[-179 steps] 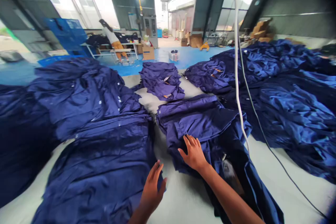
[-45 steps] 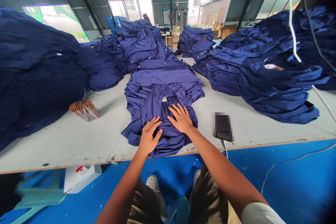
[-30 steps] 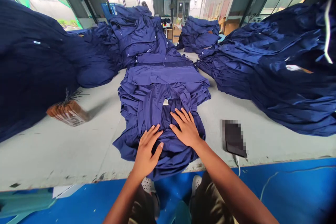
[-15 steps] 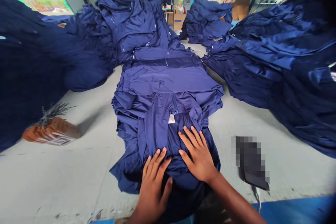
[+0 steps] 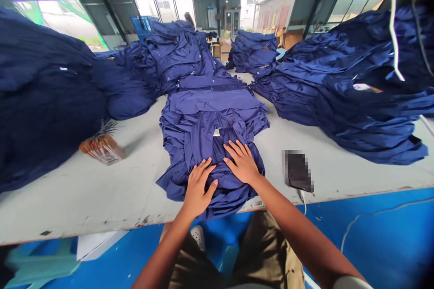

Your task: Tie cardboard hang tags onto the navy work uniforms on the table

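Observation:
My left hand [image 5: 198, 187] and my right hand [image 5: 240, 161] lie flat with spread fingers on a stack of folded navy work garments [image 5: 210, 119]. Neither hand grips the cloth. The stack sits near the front edge of a pale grey table [image 5: 88, 203], and its top layer is rumpled beneath my palms. A small white neck label [image 5: 216, 132] shows just above my hands. To the right of my right hand lies a pixel-blurred black phone [image 5: 297, 170] with a white cable.
Large heaps of navy garments [image 5: 44, 95] rise on the left, and more [image 5: 342, 104] fill the right. A bundle of orange-and-white tags [image 5: 102, 149] lies on the table. Below the table edge is a blue floor [image 5: 383, 244]. A white cord [image 5: 395, 40] hangs at upper right.
My view has tilted back up from the close look at the stack, showing more floor. Both hands remain flat on the garment, a little further up the stack.

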Available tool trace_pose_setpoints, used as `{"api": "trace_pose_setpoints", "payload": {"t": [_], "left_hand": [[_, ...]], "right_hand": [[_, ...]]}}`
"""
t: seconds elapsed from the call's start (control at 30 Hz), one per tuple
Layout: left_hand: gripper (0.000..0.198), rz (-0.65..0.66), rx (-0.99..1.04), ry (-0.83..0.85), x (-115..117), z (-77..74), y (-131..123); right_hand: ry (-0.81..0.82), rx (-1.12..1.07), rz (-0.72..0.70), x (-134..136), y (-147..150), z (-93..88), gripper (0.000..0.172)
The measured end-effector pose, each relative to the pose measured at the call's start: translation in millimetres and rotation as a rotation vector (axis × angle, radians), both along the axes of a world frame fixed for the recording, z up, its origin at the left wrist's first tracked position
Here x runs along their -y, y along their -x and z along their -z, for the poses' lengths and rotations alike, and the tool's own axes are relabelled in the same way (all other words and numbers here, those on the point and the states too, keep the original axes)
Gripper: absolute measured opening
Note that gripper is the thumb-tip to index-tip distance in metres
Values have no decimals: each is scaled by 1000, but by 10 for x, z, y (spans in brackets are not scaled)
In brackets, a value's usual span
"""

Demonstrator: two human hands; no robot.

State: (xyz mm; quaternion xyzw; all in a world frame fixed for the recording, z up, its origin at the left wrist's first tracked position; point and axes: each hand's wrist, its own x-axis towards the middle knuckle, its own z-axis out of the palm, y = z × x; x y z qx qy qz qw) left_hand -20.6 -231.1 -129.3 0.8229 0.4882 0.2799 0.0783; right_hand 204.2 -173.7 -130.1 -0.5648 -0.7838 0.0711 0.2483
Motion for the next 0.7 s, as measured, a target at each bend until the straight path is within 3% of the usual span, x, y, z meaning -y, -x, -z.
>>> {"api": "trace_pose_setpoints", "payload": {"t": [0.7], "left_hand": [[53, 2, -93, 7, 83, 6, 123]], "right_hand": [[-10, 43, -34, 57, 70, -55, 58]]}}
